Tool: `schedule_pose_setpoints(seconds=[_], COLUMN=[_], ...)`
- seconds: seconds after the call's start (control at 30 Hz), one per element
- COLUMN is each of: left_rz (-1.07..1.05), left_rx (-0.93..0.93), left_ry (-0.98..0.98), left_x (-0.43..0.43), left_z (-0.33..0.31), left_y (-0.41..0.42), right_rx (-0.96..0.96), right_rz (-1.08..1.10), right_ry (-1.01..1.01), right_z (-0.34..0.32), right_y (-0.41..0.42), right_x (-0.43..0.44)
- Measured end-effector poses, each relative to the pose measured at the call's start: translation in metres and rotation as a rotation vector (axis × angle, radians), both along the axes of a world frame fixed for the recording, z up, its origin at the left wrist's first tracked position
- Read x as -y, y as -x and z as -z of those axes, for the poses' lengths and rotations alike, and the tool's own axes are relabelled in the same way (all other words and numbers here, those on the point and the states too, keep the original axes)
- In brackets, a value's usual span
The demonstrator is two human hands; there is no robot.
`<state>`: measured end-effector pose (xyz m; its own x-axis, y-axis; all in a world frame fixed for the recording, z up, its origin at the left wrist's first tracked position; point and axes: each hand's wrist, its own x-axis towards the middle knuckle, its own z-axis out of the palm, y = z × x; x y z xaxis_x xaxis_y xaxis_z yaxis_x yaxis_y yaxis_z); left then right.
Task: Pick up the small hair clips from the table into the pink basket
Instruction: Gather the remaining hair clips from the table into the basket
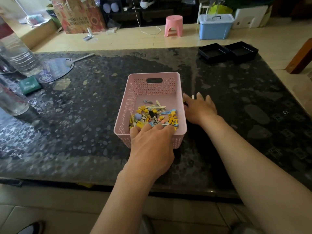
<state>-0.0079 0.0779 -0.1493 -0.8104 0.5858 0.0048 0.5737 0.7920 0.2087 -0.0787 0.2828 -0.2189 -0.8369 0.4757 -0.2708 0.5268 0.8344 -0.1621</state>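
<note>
Hair clips (152, 114): we are judging these light, stiff, slippery little pieces, best pinched by the flat metal blade rather than the charm. We are seeing them heaped in the near half of the pink basket (135, 92). Left hand (152, 144): we are reaching over the near rim, fingers (166, 128) curled down onto the pile; whether they are gripping a clip we cannot tell. Right hand (200, 109): we are spreading it loosely on the counter (84, 107) just beside the basket's right wall, a small white piece (193, 96) showing at the fingertips, apparently not yet grasped.
</note>
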Motion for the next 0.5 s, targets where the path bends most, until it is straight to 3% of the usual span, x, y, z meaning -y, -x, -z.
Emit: schedule_pose_setpoints(seconds=[0.17, 0.37, 0.5], left_rz=[-0.003, 0.0, 0.004], left_rx=[-0.006, -0.015, -0.007], left_ry=[0.009, -0.002, -0.002], left_x=[0.0, 0.001, 0.001], left_z=[0.0, 0.0, -0.001], left_y=[-0.001, -0.001, -0.001], right_rx=[-0.234, -0.334, -0.335], right_rz=[-0.065, -0.079, 0.102], right_ry=[-0.156, -0.08, 0.088], right_z=[-0.006, -0.012, -0.023], right_y=[-0.002, -0.005, -0.008], right_x=[0.01, 0.012, 0.004])
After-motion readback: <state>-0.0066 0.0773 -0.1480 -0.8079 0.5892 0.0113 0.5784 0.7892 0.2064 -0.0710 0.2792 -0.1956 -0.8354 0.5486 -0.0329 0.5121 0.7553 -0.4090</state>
